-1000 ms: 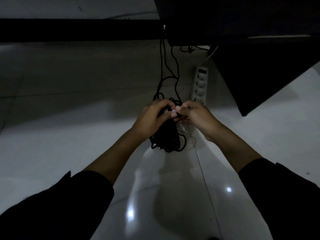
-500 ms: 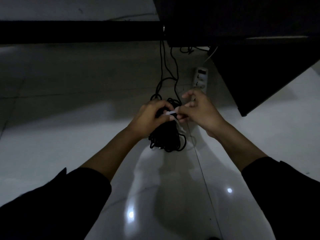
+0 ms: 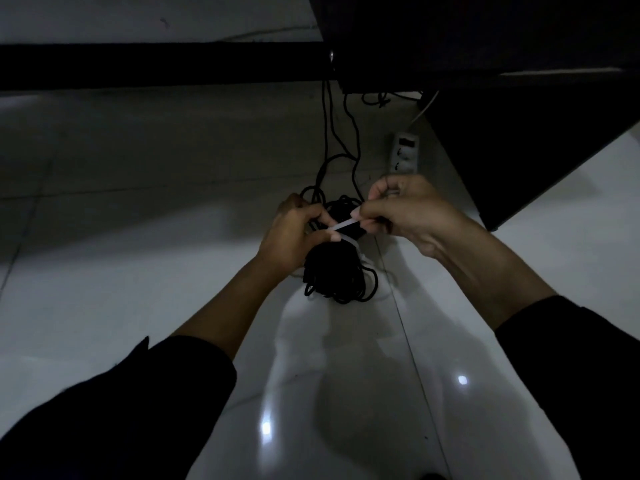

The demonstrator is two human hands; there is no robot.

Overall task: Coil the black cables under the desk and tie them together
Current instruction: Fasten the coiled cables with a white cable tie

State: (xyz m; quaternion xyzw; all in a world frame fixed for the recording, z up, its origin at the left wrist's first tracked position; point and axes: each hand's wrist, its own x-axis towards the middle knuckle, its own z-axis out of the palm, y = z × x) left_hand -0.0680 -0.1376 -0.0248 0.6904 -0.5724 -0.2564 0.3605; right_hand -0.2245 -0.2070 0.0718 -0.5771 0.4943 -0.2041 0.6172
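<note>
A coiled bundle of black cables (image 3: 337,275) lies on the pale tiled floor under the desk. A thin white tie (image 3: 344,225) runs around the bundle's upper part. My left hand (image 3: 294,237) grips the bundle at the tie, thumb pressed on the strap. My right hand (image 3: 401,211) pinches the tie's free end between thumb and forefinger and holds it out to the right. Two black cable runs (image 3: 325,133) rise from the bundle up to the desk's underside.
A white power strip (image 3: 405,148) lies on the floor beyond my right hand. The dark desk panel (image 3: 519,133) stands at the right, and a black crossbar (image 3: 156,65) spans the top left. Glossy floor tiles (image 3: 138,271) surround the bundle.
My right hand has drawn away from my left hand to the right, pulling the white tie's end out into a taut strip. My left hand stays on the bundle.
</note>
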